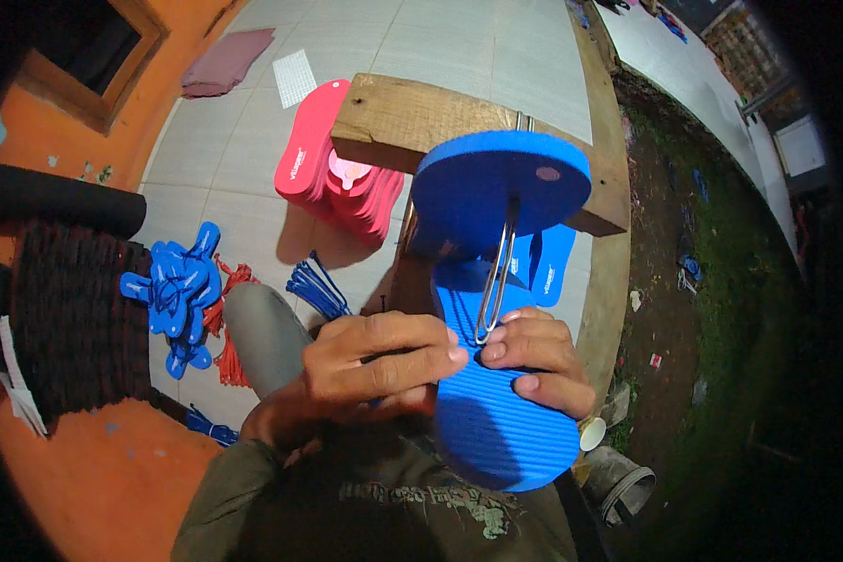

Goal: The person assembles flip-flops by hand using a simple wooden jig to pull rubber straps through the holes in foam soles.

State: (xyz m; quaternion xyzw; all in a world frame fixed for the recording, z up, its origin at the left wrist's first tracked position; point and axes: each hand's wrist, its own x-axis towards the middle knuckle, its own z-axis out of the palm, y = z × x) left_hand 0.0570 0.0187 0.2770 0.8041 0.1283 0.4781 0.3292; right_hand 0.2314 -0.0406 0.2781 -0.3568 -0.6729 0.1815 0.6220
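A blue flip-flop sole (506,426) with a ribbed face lies tilted in front of my body. My right hand (539,361) grips its right edge, fingertips beside the end of a looped metal rod (496,290). My left hand (375,361) is closed at the sole's left edge, its fingertips near the rod's end; what it pinches is hidden. Above, a smooth blue sole (478,192) with a small round mark has the rod passing through it. I cannot tell whether the two blue parts are joined. The rod comes from a wooden beam (421,122).
Red soles (304,150) are stacked on the tiled floor at the far left. Blue straps (183,290), red cords (234,347) and dark blue cords (318,286) lie left of my leg. A dark stack (75,318) stands by the orange wall. Buckets (618,482) sit at the right.
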